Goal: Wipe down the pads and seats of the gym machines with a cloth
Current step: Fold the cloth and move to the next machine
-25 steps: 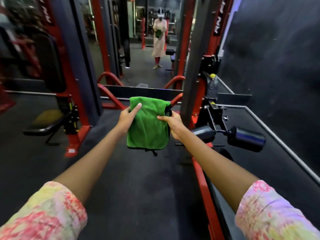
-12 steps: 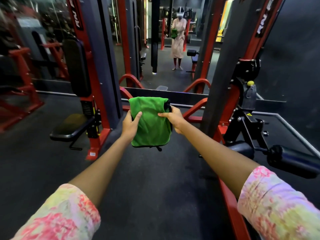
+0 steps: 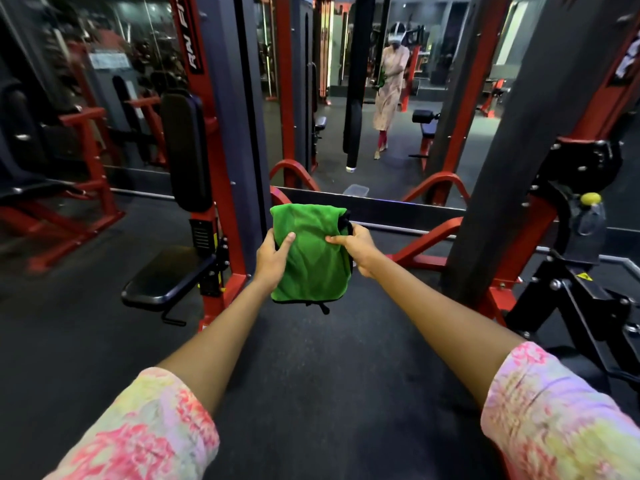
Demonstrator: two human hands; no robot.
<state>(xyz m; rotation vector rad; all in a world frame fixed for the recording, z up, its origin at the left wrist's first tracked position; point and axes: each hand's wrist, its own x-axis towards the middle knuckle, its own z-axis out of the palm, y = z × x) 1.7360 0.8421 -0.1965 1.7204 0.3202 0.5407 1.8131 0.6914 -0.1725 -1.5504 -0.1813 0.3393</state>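
Two hands [image 3: 313,252], folded fuzzy cloth [image 3: 311,258]

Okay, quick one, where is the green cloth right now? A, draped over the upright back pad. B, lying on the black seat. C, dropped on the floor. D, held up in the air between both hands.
D: the green cloth hangs folded in the air, the left hand gripping one side and the right hand the other, clear of the black seat.

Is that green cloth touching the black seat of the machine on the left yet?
Apart. The head view shows the green cloth held up in both hands, with bare floor between it and the black seat.
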